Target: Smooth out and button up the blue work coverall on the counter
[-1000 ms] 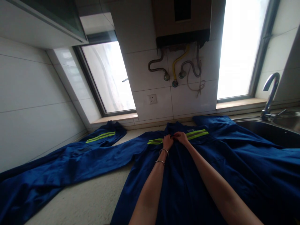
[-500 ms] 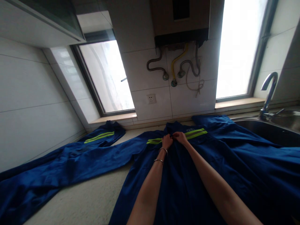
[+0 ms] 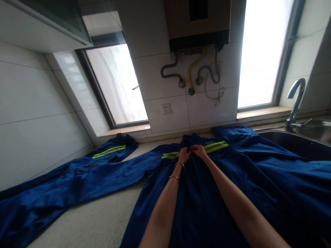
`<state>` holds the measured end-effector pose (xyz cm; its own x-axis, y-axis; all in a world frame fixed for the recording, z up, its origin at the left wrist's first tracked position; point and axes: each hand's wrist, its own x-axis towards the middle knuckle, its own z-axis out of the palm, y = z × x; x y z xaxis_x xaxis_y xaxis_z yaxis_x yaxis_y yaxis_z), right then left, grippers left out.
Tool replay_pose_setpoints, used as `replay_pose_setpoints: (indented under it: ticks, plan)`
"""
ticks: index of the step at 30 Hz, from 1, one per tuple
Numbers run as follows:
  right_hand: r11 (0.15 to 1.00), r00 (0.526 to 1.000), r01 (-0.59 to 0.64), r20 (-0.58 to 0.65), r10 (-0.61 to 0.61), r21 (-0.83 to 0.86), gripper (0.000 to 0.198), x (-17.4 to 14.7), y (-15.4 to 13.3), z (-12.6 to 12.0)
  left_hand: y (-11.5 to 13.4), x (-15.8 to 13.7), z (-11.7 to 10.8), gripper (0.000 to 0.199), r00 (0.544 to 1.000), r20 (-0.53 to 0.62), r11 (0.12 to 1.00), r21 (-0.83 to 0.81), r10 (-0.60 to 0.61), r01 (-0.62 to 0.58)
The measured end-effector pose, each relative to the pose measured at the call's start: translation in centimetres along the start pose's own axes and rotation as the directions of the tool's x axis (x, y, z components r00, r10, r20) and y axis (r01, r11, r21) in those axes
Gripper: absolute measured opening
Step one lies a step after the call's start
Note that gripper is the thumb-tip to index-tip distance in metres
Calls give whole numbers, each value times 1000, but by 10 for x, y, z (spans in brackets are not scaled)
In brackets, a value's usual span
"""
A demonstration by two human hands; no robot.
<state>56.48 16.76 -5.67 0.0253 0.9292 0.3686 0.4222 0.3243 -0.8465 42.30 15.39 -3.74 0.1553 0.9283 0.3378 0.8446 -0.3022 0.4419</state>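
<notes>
A dark blue work jacket (image 3: 152, 193) with yellow-green and grey reflective bands lies spread on the counter, its collar toward the wall. At its front opening, level with the chest band, my left hand (image 3: 183, 155) pinches the cloth; two bracelets circle that wrist. Close beside it on the right, my right hand (image 3: 198, 151) also grips the front edge between closed fingers. The fingertips of both hands nearly meet, and whatever small fastening may lie between them is too small to make out.
Another blue garment (image 3: 108, 151) with a reflective band lies at the left. A sink (image 3: 274, 137) with a curved faucet (image 3: 296, 100) stands on the right, a sleeve reaching its edge. The tiled wall carries a socket (image 3: 166, 109) and a water heater (image 3: 199, 20) with pipes.
Both hands stay at the same place on the jacket front, with barely visible finger movement. The view has shifted very slightly.
</notes>
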Motion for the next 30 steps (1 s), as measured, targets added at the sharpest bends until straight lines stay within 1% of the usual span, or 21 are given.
replay_pose_setpoints:
  ticks: [4, 6, 7, 8, 10, 12, 15, 17, 19, 21, 23, 25, 26, 27, 28, 30]
  plan:
    - [995, 999, 14, -32, -18, -99, 25, -5, -10, -1, 6, -3, -4, 26, 999, -42, 1000, 2, -3, 3]
    - [987, 997, 24, -64, -34, -156, 25, -10, -18, 1, 9, -6, -7, 33, 998, -60, 999, 40, -32, 35]
    - [977, 996, 33, -74, -50, -212, 26, -12, -21, 2, 10, -6, -8, 35, 997, -53, 996, 68, -54, 57]
    - [955, 996, 46, -65, -68, -293, 28, -15, -24, 3, 10, -7, -10, 36, 997, -34, 992, 97, -74, 77]
    - [879, 996, 78, -7, -92, -470, 32, -20, -29, 6, 9, -7, -13, 35, 995, 21, 986, 137, -96, 92]
    - [797, 995, 99, 64, -76, -596, 38, -23, -31, 9, 6, -6, -16, 35, 992, 85, 986, 147, -93, 80]
    - [744, 993, 92, 112, -24, -661, 46, -24, -30, 11, 0, -1, -20, 47, 968, 215, 982, 161, -130, 96]
    - [720, 991, 89, 137, 8, -688, 49, -25, -28, 12, -4, 2, -24, 50, 957, 256, 987, 118, -139, 111]
    - [718, 989, 77, 144, 32, -692, 51, -25, -27, 13, -10, 4, -30, 46, 969, 221, 994, 38, -110, 104]
    - [724, 991, 67, 132, 33, -686, 51, -25, -29, 13, -18, 4, -42, 41, 984, 162, 997, -26, -73, 78]
    - [738, 996, 52, 87, 9, -672, 48, -26, -32, 12, -31, -1, -58, 38, 991, 123, 998, -49, -45, 51]
    - [758, 1000, 31, 19, -24, -651, 44, -26, -36, 10, -46, -11, -77, 33, 994, 107, 997, -64, -27, 34]
    - [768, 999, 29, -9, -46, -639, 42, -27, -39, 9, -54, -18, -87, 30, 993, 121, 997, -71, -12, 21]
    - [778, 997, 41, -27, -74, -627, 39, -27, -41, 7, -62, -25, -95, 28, 986, 165, 997, -81, 26, -13]
    - [785, 994, 65, -32, -108, -616, 36, -27, -43, 6, -69, -34, -102, 28, 970, 228, 993, -97, 89, -69]
    - [794, 985, 136, -5, -173, -593, 32, -28, -46, 5, -80, -51, -111, 34, 912, 334, 969, -144, 239, -201]
